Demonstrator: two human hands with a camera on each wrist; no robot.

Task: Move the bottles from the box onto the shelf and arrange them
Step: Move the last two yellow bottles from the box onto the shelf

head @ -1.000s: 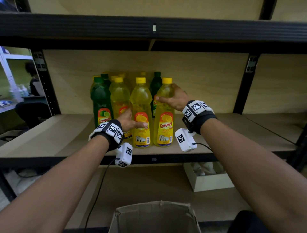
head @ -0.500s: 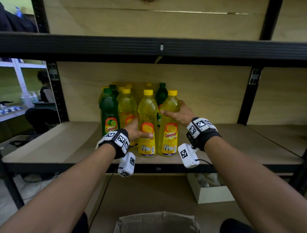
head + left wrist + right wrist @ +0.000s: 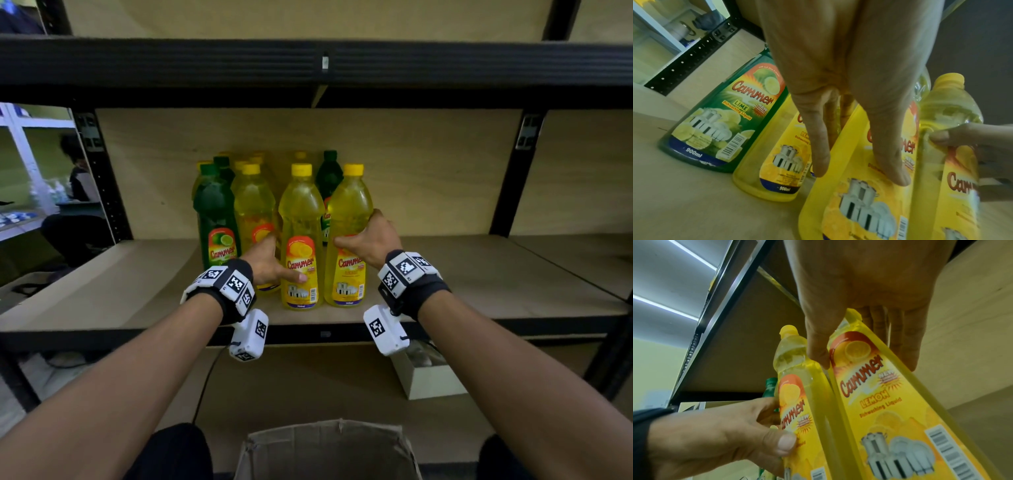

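Note:
Two yellow lemon bottles stand upright side by side at the front of the wooden shelf. My left hand grips the left yellow bottle around its label, thumb across the front. My right hand grips the right yellow bottle at its waist. Behind and to the left stand a green lime bottle, another yellow bottle and several more, partly hidden. The open cardboard box sits below me.
The black steel beam of the upper shelf hangs low over the bottle caps. Black uprights stand at left and right. A small white box lies on the lower level. A person sits far off at the left.
Both hands keep their hold on the two front yellow bottles. My right hand has slid lower down its bottle. The head view has shifted slightly.

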